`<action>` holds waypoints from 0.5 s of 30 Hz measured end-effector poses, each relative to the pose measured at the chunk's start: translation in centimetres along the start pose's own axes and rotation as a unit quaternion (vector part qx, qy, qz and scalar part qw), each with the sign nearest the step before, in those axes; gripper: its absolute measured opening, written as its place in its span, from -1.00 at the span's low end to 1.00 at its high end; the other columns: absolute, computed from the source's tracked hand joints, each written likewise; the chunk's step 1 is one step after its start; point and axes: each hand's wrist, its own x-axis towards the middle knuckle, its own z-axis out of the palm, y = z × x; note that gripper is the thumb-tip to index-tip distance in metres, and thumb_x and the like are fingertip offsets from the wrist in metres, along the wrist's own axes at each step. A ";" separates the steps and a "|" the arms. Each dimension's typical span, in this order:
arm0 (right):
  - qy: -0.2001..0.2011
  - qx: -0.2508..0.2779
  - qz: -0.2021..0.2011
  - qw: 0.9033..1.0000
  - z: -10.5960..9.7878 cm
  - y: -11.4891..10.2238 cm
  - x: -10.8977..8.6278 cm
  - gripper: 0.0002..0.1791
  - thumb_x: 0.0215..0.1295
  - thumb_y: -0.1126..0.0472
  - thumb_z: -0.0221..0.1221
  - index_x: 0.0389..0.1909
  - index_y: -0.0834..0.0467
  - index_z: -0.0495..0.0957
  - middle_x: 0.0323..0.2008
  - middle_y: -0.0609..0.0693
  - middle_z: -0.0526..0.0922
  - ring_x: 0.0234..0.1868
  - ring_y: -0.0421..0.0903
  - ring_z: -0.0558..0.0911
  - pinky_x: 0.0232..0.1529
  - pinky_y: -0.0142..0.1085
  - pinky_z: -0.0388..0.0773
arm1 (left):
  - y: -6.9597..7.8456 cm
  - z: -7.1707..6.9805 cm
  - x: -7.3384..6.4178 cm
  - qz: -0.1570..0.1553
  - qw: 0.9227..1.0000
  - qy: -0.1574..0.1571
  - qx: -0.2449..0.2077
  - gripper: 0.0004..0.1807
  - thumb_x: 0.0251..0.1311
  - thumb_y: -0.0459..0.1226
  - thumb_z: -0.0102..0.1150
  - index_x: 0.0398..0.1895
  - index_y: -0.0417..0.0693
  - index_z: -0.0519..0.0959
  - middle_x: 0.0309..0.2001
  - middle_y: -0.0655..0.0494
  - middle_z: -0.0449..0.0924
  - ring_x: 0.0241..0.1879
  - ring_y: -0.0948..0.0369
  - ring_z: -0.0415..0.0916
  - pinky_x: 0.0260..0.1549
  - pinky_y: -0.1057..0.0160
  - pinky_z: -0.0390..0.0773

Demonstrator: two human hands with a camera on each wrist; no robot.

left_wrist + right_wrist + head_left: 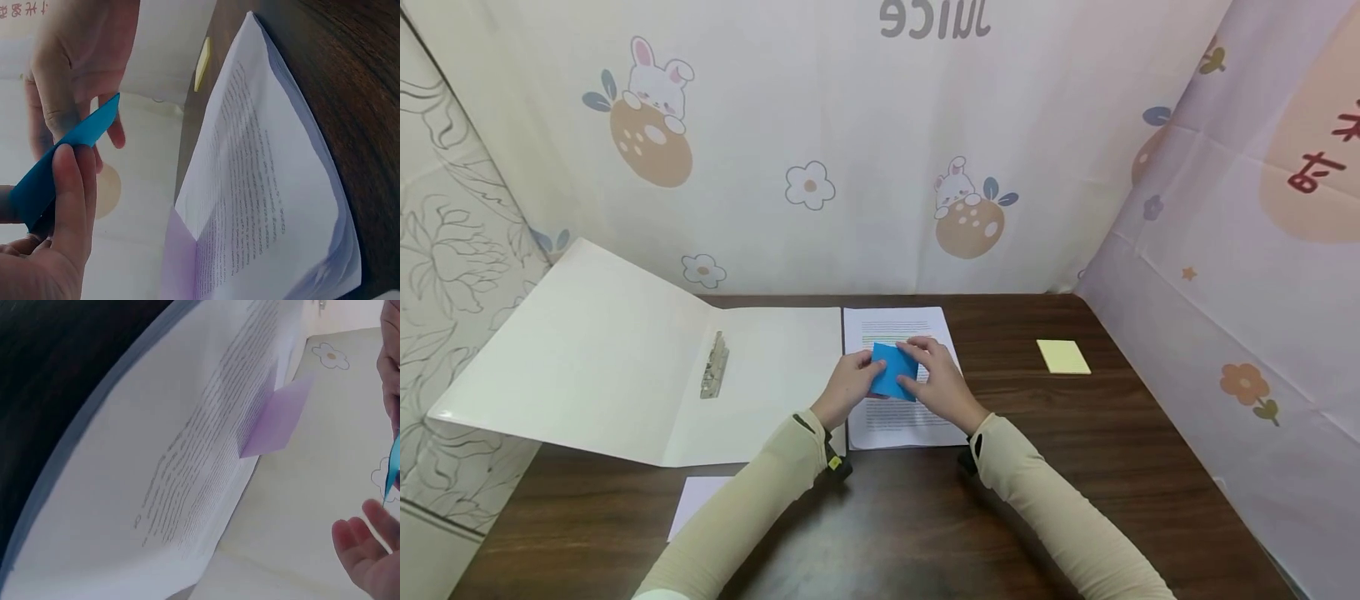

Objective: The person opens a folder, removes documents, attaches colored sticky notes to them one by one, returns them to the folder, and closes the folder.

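Note:
A blue sticky note pad (892,372) is up above a stack of printed pages (898,429), between the two hands. My left hand (850,383) pinches its left side, the thumb lying along the face in the left wrist view. On the other side, my right hand (942,379) has its thumb at the right edge and fingertips at the top edge. In the right wrist view only a thin end of the blue pad (392,465) shows. A purple sticky note (278,419) stands up from the far edge of the pages; the hands hide it in the head view.
Left of the pages lies an open white ring binder (775,358) with a metal clip (713,367). A yellow sticky note pad (1063,357) is on the wooden table (1120,467) at right. A pale purple pad (692,500) is partly under the left sleeve. Printed cloth hangs behind.

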 end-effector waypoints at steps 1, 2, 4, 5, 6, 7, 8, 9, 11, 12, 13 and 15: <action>-0.007 -0.008 -0.003 1.000 0.0 0.0 -0.1 -0.39 0.23 0.21 0.30 0.31 0.19 0.42 0.27 0.22 0.40 0.28 0.22 0.38 0.17 0.07 0.51 | -0.1 0.0 0.0 0.001 1.000 0.001 0.002 -0.55 0.44 -0.14 -0.04 0.24 -0.23 0.45 0.08 -0.15 0.62 -0.08 0.05 0.69 -0.13 0.18 0.67; -0.014 -0.015 -0.004 1.000 0.1 -0.1 -0.1 -0.38 0.24 0.20 0.30 0.33 0.19 0.40 0.28 0.21 0.39 0.29 0.21 0.38 0.18 0.07 0.50 | -0.1 0.0 0.0 0.002 1.000 0.001 0.004 -0.55 0.44 -0.14 -0.04 0.24 -0.23 0.46 0.08 -0.15 0.62 -0.08 0.06 0.69 -0.13 0.18 0.67; -0.029 -0.024 -0.004 0.999 0.1 -0.1 -0.2 -0.34 0.24 0.17 0.30 0.36 0.19 0.36 0.29 0.19 0.39 0.31 0.21 0.37 0.20 0.07 0.48 | -0.2 -0.1 0.0 0.004 1.000 0.001 0.008 -0.55 0.45 -0.14 -0.05 0.23 -0.24 0.46 0.07 -0.16 0.62 -0.09 0.06 0.69 -0.13 0.18 0.67; -0.036 -0.025 -0.003 0.999 0.1 -0.1 -0.2 -0.32 0.24 0.15 0.30 0.37 0.19 0.34 0.30 0.19 0.39 0.32 0.20 0.37 0.21 0.07 0.47 | -0.1 -0.1 0.0 0.003 1.000 0.001 0.010 -0.55 0.45 -0.13 -0.05 0.23 -0.23 0.46 0.07 -0.15 0.62 -0.09 0.06 0.69 -0.13 0.17 0.67; -0.042 -0.026 -0.004 0.999 0.0 -0.1 -0.2 -0.29 0.24 0.13 0.30 0.39 0.19 0.32 0.31 0.18 0.39 0.33 0.20 0.37 0.22 0.07 0.46 | -0.1 -0.1 0.0 0.002 1.000 0.002 0.012 -0.55 0.45 -0.13 -0.05 0.24 -0.23 0.46 0.08 -0.15 0.62 -0.08 0.06 0.69 -0.12 0.17 0.67; -0.046 -0.026 -0.006 0.999 0.0 -0.2 -0.2 -0.28 0.23 0.12 0.31 0.39 0.18 0.31 0.31 0.18 0.40 0.33 0.19 0.37 0.23 0.07 0.45 | -0.1 -0.2 -0.1 0.001 1.000 0.003 0.014 -0.55 0.45 -0.13 -0.05 0.24 -0.22 0.46 0.08 -0.15 0.62 -0.07 0.05 0.69 -0.12 0.16 0.67; -0.050 -0.024 -0.009 0.998 0.0 -0.2 -0.2 -0.26 0.22 0.11 0.31 0.40 0.17 0.30 0.31 0.18 0.40 0.34 0.19 0.38 0.23 0.07 0.45 | 0.0 -0.2 -0.1 0.000 1.000 0.003 0.015 -0.55 0.45 -0.13 -0.05 0.25 -0.22 0.46 0.09 -0.15 0.61 -0.06 0.05 0.68 -0.10 0.15 0.66; -0.051 -0.022 -0.011 0.998 0.0 -0.2 -0.2 -0.25 0.21 0.09 0.32 0.40 0.16 0.30 0.31 0.17 0.40 0.34 0.19 0.39 0.22 0.07 0.46 | 0.0 -0.2 -0.1 -0.001 1.000 0.002 0.016 -0.55 0.45 -0.13 -0.05 0.25 -0.21 0.46 0.10 -0.15 0.61 -0.04 0.04 0.67 -0.09 0.15 0.66; -0.053 -0.015 -0.017 0.998 0.0 -0.3 -0.2 -0.22 0.18 0.07 0.35 0.41 0.14 0.29 0.31 0.18 0.40 0.33 0.19 0.40 0.21 0.07 0.46 | 0.1 -0.2 0.0 -0.003 1.000 0.001 0.016 -0.54 0.45 -0.12 -0.05 0.27 -0.20 0.45 0.12 -0.14 0.60 0.01 0.02 0.65 -0.06 0.13 0.65; -0.054 -0.010 -0.019 0.998 0.0 -0.3 -0.2 -0.20 0.16 0.06 0.36 0.41 0.13 0.29 0.31 0.18 0.40 0.33 0.19 0.40 0.21 0.07 0.47 | 0.1 -0.2 0.0 -0.003 1.000 0.000 0.016 -0.54 0.45 -0.12 -0.05 0.27 -0.20 0.45 0.13 -0.14 0.59 0.03 0.01 0.64 -0.05 0.12 0.65; -0.055 -0.009 -0.022 0.998 0.1 -0.3 -0.2 -0.18 0.14 0.05 0.37 0.41 0.13 0.28 0.31 0.18 0.39 0.33 0.20 0.40 0.20 0.08 0.47 | 0.0 -0.2 0.0 -0.004 1.000 -0.002 0.015 -0.54 0.45 -0.12 -0.05 0.27 -0.19 0.45 0.13 -0.14 0.59 0.04 0.01 0.64 -0.05 0.12 0.64; -0.060 -0.008 -0.022 0.998 0.2 -0.3 -0.2 -0.13 0.10 0.02 0.40 0.42 0.11 0.27 0.32 0.18 0.37 0.32 0.20 0.41 0.20 0.08 0.47 | -0.1 -0.2 0.1 -0.007 1.000 -0.004 0.012 -0.54 0.45 -0.12 -0.05 0.26 -0.19 0.45 0.13 -0.14 0.59 0.05 0.01 0.63 -0.05 0.11 0.64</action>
